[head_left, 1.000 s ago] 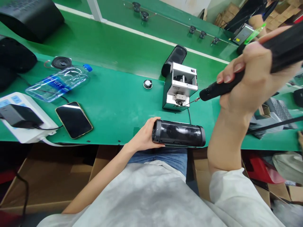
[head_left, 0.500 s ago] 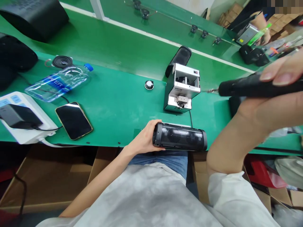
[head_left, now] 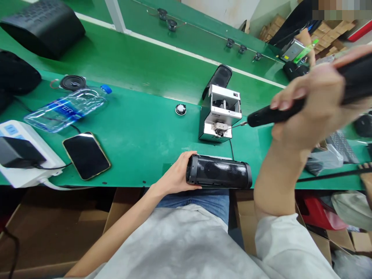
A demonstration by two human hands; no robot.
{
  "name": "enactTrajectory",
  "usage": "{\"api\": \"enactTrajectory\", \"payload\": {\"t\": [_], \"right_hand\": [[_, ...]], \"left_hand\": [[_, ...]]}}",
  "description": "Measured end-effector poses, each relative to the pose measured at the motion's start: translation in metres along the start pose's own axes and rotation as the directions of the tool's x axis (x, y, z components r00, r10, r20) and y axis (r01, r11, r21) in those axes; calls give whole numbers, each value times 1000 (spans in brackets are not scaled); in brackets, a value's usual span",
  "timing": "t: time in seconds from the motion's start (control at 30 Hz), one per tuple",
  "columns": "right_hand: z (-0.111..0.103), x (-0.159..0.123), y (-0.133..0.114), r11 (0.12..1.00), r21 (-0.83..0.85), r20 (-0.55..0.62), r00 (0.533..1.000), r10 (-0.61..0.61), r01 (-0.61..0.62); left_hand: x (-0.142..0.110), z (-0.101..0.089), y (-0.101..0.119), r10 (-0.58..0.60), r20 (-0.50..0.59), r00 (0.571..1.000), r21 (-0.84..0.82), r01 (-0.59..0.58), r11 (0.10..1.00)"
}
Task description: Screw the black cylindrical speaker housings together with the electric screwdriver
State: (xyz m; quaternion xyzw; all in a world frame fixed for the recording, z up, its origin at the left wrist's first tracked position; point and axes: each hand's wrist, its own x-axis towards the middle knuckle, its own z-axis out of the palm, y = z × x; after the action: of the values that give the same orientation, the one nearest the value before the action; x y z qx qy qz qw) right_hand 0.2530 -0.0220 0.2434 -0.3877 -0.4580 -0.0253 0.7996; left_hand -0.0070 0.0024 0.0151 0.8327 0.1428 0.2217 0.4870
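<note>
At right edge, driver [head_left: 270, 115] cut off, right hand [head_left: 312, 100] blurred

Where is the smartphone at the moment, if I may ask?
In the head view, the smartphone lies on the green table at left, between the white power strip and the left hand.

Extends the left arm [head_left: 130, 224] forward and inward, curving the left hand [head_left: 180, 173] into a wide grip. Holds the right arm [head_left: 277, 178] raised and closes the right hand [head_left: 314, 102] in a curled-finger grip, nearer the camera than the left hand.
</note>
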Motion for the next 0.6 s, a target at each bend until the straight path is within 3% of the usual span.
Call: {"api": "enactTrajectory", "payload": {"t": [0.1, 0.33, 0.47, 0.6], "right_hand": [[16, -10, 28, 992, 67, 138, 983, -120, 111], [13, -3, 50, 997, 10, 86, 993, -81, 80], [8, -3, 47, 1000, -9, 78, 997, -24, 25], [10, -13, 18, 997, 2, 114, 990, 80, -81]], "left_hand": [[0, 0, 1, 3, -1, 1000, -2, -3, 1000], [-1, 2, 0, -14, -6, 1000, -12, 14, 1000], [0, 1, 0, -10, 3, 1000, -17, 10, 1000], [0, 2, 0, -4, 1, 1000, -11, 4, 1000]]}}
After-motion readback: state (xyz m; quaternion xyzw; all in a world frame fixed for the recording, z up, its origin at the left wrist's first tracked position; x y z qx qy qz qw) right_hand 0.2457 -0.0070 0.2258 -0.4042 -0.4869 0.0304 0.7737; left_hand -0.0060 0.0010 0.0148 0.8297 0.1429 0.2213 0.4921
